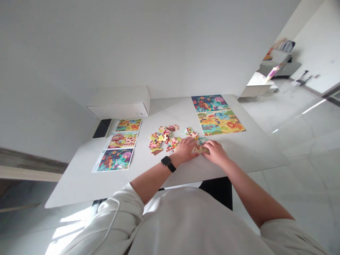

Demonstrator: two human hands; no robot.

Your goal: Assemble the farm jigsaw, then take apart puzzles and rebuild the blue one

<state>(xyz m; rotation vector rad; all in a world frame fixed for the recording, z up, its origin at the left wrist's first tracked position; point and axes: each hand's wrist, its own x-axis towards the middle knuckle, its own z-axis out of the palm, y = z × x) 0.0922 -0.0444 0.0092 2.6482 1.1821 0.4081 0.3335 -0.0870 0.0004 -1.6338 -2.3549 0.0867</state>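
Dozens of puzzle pieces (160,137) lie loosely spread on the worktop (148,170), likely light, stiff card best pinched by its edges, while left hand (186,150) and right hand (217,153) cover some, fingers' grip impossible to tell.

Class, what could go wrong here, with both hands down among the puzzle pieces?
The left hand could scatter the loose puzzle pieces beside it if it swings sideways. The right hand might nudge the lion picture, which lies just beyond it on the table.
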